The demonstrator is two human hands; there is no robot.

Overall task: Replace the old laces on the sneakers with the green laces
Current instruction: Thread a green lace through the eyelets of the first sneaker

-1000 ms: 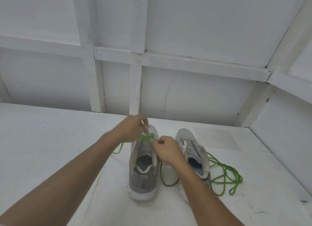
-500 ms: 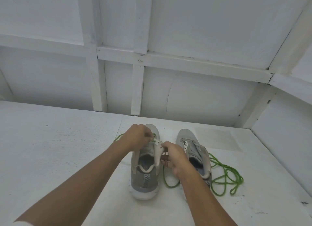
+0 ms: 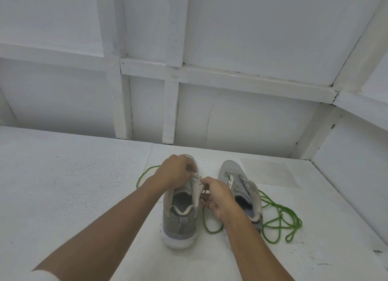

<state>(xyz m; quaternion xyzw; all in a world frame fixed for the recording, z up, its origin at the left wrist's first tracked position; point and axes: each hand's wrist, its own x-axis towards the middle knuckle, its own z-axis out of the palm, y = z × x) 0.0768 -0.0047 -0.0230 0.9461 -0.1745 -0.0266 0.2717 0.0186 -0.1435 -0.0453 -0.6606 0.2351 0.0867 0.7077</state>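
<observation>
Head view: your left grip (image 3: 176, 172) curls over far end of left sneaker (image 3: 180, 222); cannot tell what it clamps. Your right grip (image 3: 218, 198) pinches that sneaker's right eyelet flap. Green lace (image 3: 281, 222) lies looped on bench (image 3: 73, 186), mostly right of right sneaker (image 3: 233, 171).

Matt cloth, cord, paint
Grey sneaker (image 3: 180, 222): matt woven cloth, smooth white sole; right of it, ropy green lace (image 3: 281, 220); beneath it, matt white painted table (image 3: 73, 186).
</observation>
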